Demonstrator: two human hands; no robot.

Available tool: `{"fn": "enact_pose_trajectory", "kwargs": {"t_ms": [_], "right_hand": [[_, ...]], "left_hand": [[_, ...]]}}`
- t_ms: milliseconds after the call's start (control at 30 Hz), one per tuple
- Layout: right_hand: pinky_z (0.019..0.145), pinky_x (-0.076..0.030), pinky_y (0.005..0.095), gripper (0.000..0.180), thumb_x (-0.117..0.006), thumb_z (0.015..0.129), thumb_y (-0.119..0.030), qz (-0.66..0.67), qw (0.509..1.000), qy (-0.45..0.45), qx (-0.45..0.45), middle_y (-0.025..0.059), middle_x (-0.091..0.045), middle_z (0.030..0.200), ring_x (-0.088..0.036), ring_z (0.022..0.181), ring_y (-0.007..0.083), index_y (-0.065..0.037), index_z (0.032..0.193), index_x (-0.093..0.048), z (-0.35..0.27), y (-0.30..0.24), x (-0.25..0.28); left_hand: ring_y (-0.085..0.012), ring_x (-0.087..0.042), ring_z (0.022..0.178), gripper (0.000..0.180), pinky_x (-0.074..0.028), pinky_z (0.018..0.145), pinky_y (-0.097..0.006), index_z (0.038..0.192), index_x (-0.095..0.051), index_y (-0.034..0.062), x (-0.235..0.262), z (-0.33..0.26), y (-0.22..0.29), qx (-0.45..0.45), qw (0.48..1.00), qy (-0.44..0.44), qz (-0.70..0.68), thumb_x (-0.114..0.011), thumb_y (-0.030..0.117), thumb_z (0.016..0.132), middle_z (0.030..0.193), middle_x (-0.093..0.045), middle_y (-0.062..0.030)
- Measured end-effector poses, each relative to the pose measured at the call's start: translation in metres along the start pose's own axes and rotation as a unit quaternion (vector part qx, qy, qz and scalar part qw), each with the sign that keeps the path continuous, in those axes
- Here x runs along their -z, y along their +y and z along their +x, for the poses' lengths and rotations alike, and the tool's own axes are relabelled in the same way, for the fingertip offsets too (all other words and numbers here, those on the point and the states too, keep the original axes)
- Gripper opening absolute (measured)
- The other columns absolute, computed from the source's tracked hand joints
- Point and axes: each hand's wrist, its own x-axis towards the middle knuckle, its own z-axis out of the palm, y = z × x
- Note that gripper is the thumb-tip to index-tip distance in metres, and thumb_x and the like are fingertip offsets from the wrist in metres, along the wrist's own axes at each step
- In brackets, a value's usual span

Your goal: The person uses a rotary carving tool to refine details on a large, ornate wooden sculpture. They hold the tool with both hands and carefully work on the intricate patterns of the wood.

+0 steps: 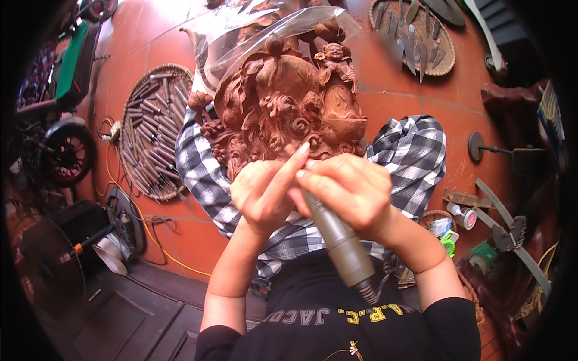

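Up close, two hands [313, 189], one rotary tool [340, 240], one wood carving [283, 102]

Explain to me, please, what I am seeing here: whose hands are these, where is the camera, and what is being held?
There is no machine. One wide camera worn on a person's head looks down at that person's own two bare hands, and its lens bends the edges of the picture.

The right hand grips a grey handheld power tool, its tip hidden at a reddish-brown wooden carving with flowers and a small figure. The left hand steadies the tool, one finger raised against the wood. The carving rests on a black-and-white checked cloth, with clear plastic wrap at its top.

On the orange floor lie two round woven trays of chisels, a fan and a yellow cable.
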Motion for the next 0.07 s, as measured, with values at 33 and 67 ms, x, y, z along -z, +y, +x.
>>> {"fn": "enact_pose_trajectory", "kwargs": {"t_ms": [33,67], "right_hand": [[0.062,-0.055,0.0314,0.021,-0.078,0.075,-0.018,-0.004,1.0,0.014,0.007,0.008,-0.066,0.088,-0.066,0.072,0.0224,-0.004,0.088,-0.069,-0.0031,-0.0024,-0.0042],[0.063,-0.056,0.031,0.016,-0.075,0.077,-0.015,-0.007,1.0,0.016,0.017,0.0091,-0.067,0.093,-0.067,0.076,0.0229,-0.006,0.09,-0.071,-0.0052,-0.0032,-0.0051]], "left_hand": [[-0.0145,-0.057,0.057,0.037,-0.048,0.053,-0.028,0.107,-0.078,0.0058,0.0028,-0.0001,0.0006,-0.002,1.0,-0.013,0.009,-0.072,0.01,0.071,0.067,-0.059,-0.0009],[-0.0147,-0.057,0.056,0.035,-0.048,0.054,-0.028,0.107,-0.078,0.0054,0.0031,0.0003,-0.0012,-0.006,1.0,-0.019,0.008,-0.073,0.009,0.072,0.066,-0.06,-0.0014]]}}
